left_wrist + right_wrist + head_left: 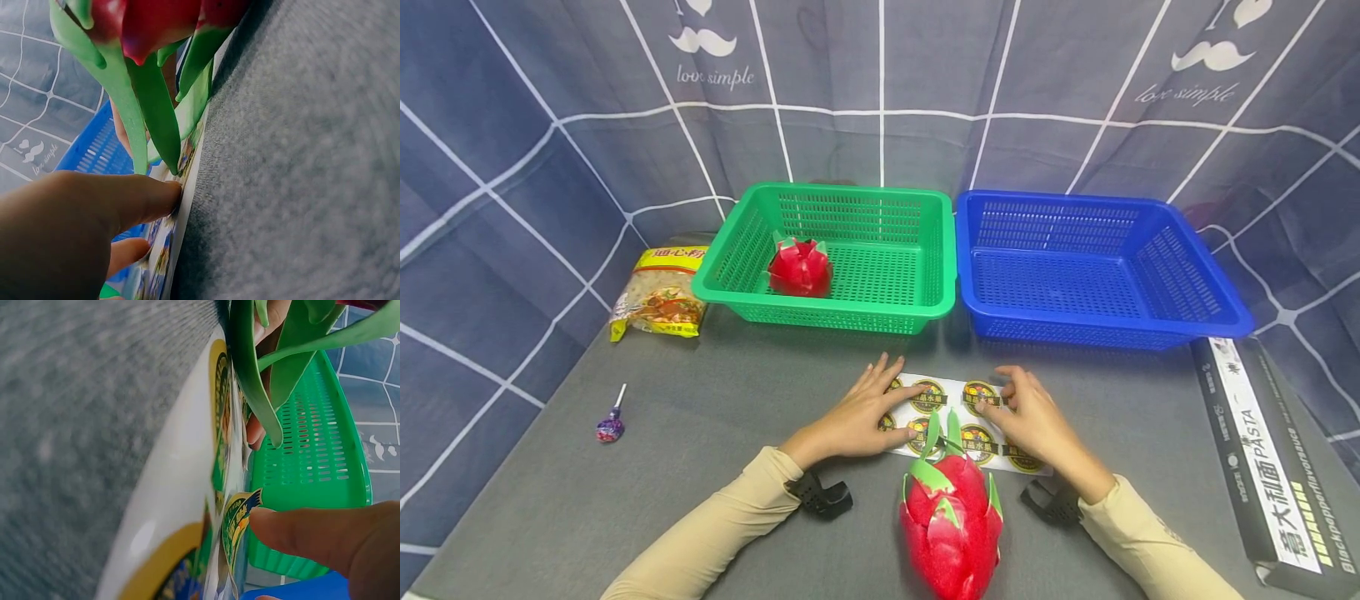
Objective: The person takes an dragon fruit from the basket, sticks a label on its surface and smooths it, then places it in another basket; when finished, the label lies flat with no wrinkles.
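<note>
A white sheet of round fruit stickers [953, 388] lies flat on the grey table. My left hand [867, 410] rests spread over its left part, with thumb and fingers extended; in the left wrist view the thumb [150, 195] presses on the sheet. At the sheet's right side, my right hand [1037, 417] has its fingers bent and pinches the edge of a round sticker [236, 524], which curls up off the backing beside the thumb [312, 534]. A red dragon fruit [953, 525] with green leaf tips stands near me, its tips overlapping the sheet in the head view.
Behind the sheet stand a green basket [842, 310] holding another dragon fruit [801, 268], and a blue basket [1082, 329]. A bag of pasta [662, 292] and a lollipop [611, 427] lie left. On the right is a long pasta box [1262, 467].
</note>
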The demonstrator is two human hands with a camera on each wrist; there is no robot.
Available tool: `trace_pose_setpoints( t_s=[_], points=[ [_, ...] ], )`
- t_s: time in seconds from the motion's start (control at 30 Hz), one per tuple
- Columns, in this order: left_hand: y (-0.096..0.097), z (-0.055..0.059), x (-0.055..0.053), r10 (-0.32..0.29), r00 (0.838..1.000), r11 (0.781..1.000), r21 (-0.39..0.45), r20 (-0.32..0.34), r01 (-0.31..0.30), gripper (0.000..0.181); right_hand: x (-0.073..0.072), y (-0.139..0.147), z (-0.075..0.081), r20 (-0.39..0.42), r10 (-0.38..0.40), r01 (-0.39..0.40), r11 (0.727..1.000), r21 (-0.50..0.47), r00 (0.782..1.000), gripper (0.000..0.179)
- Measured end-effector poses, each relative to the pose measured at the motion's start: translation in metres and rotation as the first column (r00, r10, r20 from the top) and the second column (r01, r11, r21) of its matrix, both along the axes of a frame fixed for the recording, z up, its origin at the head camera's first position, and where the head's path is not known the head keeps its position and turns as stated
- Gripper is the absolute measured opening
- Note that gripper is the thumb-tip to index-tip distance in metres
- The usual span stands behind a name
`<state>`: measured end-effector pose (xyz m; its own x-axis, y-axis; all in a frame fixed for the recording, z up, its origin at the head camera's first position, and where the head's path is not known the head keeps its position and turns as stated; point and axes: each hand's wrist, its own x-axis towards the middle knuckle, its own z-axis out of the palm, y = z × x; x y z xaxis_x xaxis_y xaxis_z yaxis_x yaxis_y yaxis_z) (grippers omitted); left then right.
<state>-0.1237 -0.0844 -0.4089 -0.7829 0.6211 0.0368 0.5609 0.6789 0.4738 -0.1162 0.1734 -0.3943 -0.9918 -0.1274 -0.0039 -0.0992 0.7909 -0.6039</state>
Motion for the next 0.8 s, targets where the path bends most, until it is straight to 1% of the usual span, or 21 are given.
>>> trace_pose_setpoints(
  t_s=[0.2, 0.33, 0.47, 0.6, 0.8],
  points=[
    [-0.0002, -0.0007, -0.0002, 0.000, 1.000, 1.000, -0.009, 0.011, 0.000, 0.061, 0.0008, -0.0006, 0.0001, -0.007, 0.011, -0.011, 1.000, 0.007, 1.000, 0.055],
    [-0.0002, -0.0018, -0.0004, 0.002, 1.000, 1.000, -0.012, 0.012, -0.001, 0.061, 0.0007, -0.0006, -0.0005, -0.035, 0.020, -0.020, 1.000, -0.007, 0.999, 0.051],
    [-0.0001, -0.0022, 0.0000, 0.008, 1.000, 1.000, -0.010, 0.020, -0.008, 0.061, 0.0004, -0.0006, -0.0028, -0.079, 0.018, -0.020, 0.999, -0.036, 0.997, 0.048],
    [0.0000, -0.0016, 0.0006, 0.010, 1.000, 1.000, -0.011, 0.028, -0.010, 0.062, 0.0005, -0.0007, -0.0047, -0.110, 0.011, -0.021, 0.996, -0.088, 0.994, 0.045],
    [-0.0001, 0.0009, 0.0008, 0.001, 1.000, 1.000, -0.018, 0.013, -0.001, 0.063, -0.0007, -0.0020, -0.0056, -0.139, -0.004, -0.017, 0.988, -0.150, 0.990, 0.039]
  ],
)
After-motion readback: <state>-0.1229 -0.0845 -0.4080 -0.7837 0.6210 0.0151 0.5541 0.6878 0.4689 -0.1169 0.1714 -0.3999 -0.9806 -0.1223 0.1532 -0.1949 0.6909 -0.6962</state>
